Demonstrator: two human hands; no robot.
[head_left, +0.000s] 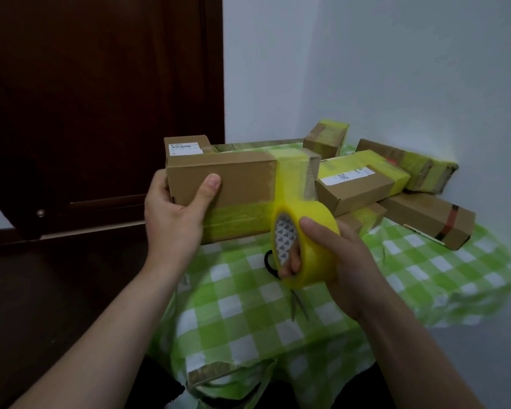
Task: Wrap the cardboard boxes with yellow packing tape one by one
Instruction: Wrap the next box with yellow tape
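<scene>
– So, how far along is the wrapping?

– Partway, I'd judge. The cardboard box [233, 184] in work is held up above the near left edge of the surface [425, 276]. One band of yellow tape lies along its lower front face, and a tape strip [289, 178] runs uncut from its right end down to the tape roll [313, 249].

– And the hands?

– The left hand [171, 219] grips the box's left end, thumb flat on the front. The right hand [342, 261] holds the roll, fingers curled through the core and thumb on the rim.

– What about the others?

– At the back, the small box [326, 138], the long labelled box [363, 181] and the box by the wall [407, 165] all carry yellow tape. The right-hand box [428, 218] shows only a red and dark band, and the rear labelled box [186, 146] shows bare cardboard, so those two probably remain.

– Anything you can't make out?

– The held box's far side and underside, so I can't say how many turns it has. The left fingers are behind it. Scissors [298, 305] lie under the roll, mostly covered, and a lower box [366, 216] is half hidden.
</scene>
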